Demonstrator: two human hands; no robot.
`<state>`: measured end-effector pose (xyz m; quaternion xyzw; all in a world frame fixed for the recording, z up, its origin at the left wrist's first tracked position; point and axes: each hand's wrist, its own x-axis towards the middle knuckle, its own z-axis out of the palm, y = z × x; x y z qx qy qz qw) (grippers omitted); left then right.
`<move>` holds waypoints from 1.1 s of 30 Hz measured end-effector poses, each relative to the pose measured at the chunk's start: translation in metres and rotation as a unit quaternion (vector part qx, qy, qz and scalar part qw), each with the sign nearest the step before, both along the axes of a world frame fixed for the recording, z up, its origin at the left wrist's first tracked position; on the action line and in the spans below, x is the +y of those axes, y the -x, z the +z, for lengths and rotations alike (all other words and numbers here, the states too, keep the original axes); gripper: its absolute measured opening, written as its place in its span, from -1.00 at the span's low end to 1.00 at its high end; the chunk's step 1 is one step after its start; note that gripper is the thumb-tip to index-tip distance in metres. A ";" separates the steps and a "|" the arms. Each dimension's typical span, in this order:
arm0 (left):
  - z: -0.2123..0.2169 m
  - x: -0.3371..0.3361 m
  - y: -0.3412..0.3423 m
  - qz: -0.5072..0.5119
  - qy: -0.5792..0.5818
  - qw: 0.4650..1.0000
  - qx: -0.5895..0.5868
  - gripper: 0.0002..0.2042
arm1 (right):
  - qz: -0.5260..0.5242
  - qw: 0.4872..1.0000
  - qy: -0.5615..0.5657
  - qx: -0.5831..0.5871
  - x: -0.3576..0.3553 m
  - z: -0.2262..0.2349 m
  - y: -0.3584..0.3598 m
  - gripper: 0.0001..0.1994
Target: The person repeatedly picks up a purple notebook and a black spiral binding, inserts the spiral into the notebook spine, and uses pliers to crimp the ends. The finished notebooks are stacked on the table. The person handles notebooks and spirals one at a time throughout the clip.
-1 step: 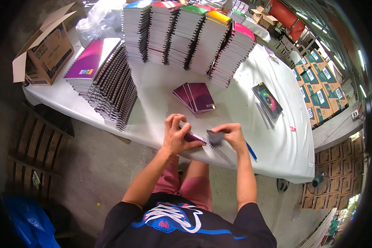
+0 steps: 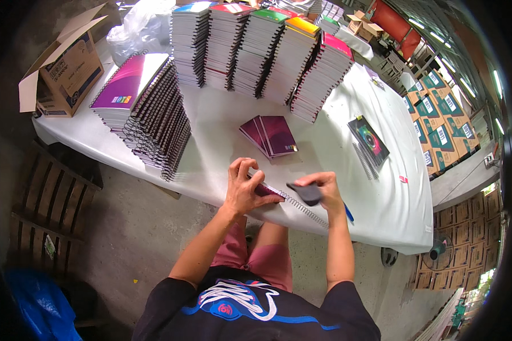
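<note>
My left hand (image 2: 242,187) is closed around a small purple notebook (image 2: 274,194) at the table's near edge, holding it on its side with the bound edge up. A loose wire spiral coil (image 2: 304,210) runs out from the notebook's end toward the right, its far end passing by my right wrist. In my right hand (image 2: 326,185) is a flat, dark grey pad-like piece (image 2: 307,194), pinched between thumb and fingers just above the coil. The pad appears apart from the coil. Beyond my hands lie a few purple covers or booklets (image 2: 276,135), overlapping each other.
Tall stacks of spiral notebooks (image 2: 261,54) line the table's back, and a purple-topped stack (image 2: 148,113) stands at left. An open cardboard box (image 2: 68,77) sits far left. At right lie a dark notebook (image 2: 368,139), spare coils (image 2: 364,160) and a blue pen (image 2: 349,213).
My right hand has shifted slightly right with the dark pad, away from the notebook's end, baring more of the coil. My left hand and the notebook stay nearly in place.
</note>
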<state>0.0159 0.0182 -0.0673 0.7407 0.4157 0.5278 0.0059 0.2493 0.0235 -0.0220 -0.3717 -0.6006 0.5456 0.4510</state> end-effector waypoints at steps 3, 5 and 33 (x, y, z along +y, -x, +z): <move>0.001 0.002 -0.001 -0.005 0.003 1.000 0.001 -0.40 | -0.023 0.983 -0.026 -0.178 0.005 0.003 0.005 -0.81; 0.002 0.002 -0.001 -0.010 0.010 1.000 -0.014 -0.40 | -0.043 0.976 -0.009 -0.214 0.008 0.011 0.008 -0.80; -0.010 0.022 0.011 -0.110 0.138 0.978 -0.114 -0.23 | -0.017 0.998 -0.054 -0.019 0.008 0.010 0.039 -0.86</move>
